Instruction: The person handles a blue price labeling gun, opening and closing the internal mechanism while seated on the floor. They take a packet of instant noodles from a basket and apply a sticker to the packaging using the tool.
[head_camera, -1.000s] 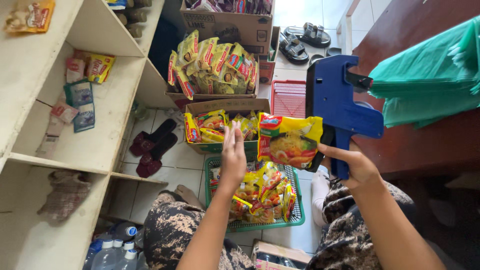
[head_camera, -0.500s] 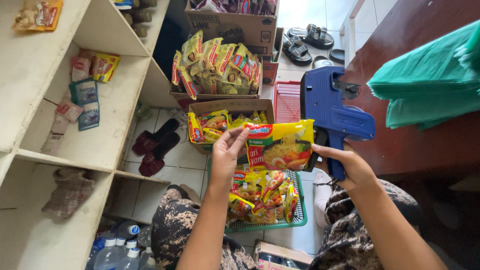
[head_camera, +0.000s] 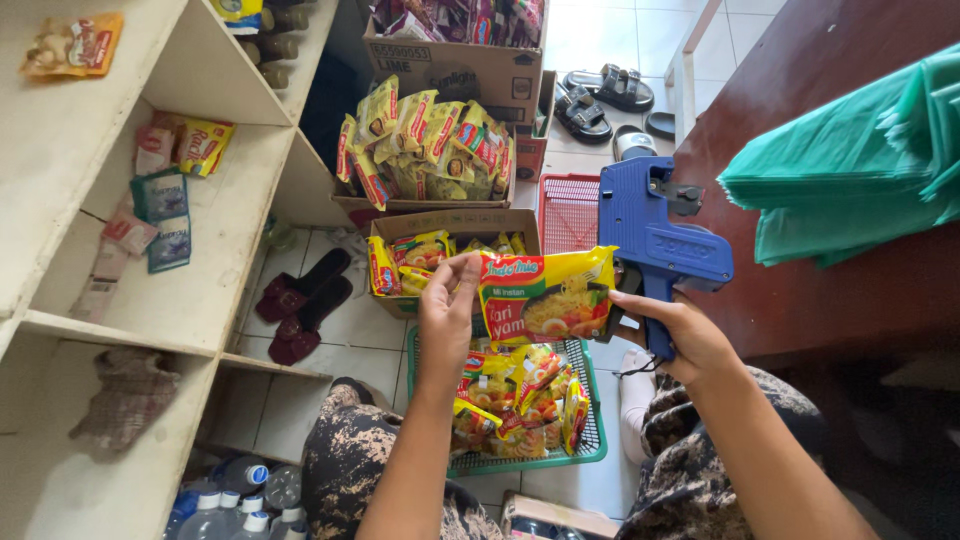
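Pinching the left edge of a yellow instant-noodle packet (head_camera: 545, 298), the left hand (head_camera: 450, 315) holds it flat and upright above the green basket (head_camera: 596, 440), which is heaped with more packets of the same kind. The right hand (head_camera: 680, 335) is wrapped tight round the grip of a blue price-label gun (head_camera: 655, 240), whose nose sits against the packet's right edge, with the fingertips also touching the wrapper.

The hold looks thin: only fingertips on one side, so a firm press from the gun could push the soft packet away or fold it, and a label might land creased or half off the edge. A slip would likely drop the packet into the basket below, among its fellows. Pressing hard could also crush the brittle noodles inside. The cardboard box (head_camera: 455, 225) of packets beyond stands well apart.
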